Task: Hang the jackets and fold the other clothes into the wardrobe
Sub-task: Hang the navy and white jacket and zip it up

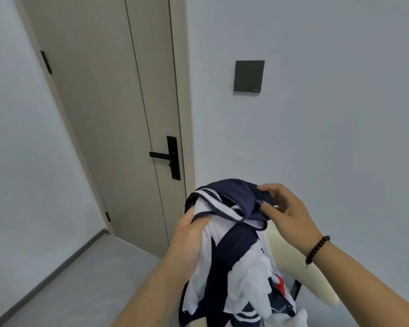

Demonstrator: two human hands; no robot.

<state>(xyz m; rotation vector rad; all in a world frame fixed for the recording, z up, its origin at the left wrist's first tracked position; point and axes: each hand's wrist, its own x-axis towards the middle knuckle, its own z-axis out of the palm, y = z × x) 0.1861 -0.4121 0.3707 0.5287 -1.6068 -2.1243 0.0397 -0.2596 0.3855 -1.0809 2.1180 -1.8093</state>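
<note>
A navy and white sailor-style garment (232, 234) hangs in front of me at lower centre, its striped navy collar on top. My left hand (189, 234) grips the white cloth just under the collar's left side. My right hand (283, 208), with a dark bead bracelet on the wrist, pinches the navy collar's right edge between thumb and fingers. The garment's lower part bunches down over more white, navy and red cloth (279, 284) at the bottom edge of the view.
A closed beige door (109, 109) with a black lever handle (161, 155) stands ahead on the left. A dark square wall panel (249, 75) sits on the white wall. A cream chair back (316, 284) is behind the garment. Grey floor (85, 279) lies at lower left.
</note>
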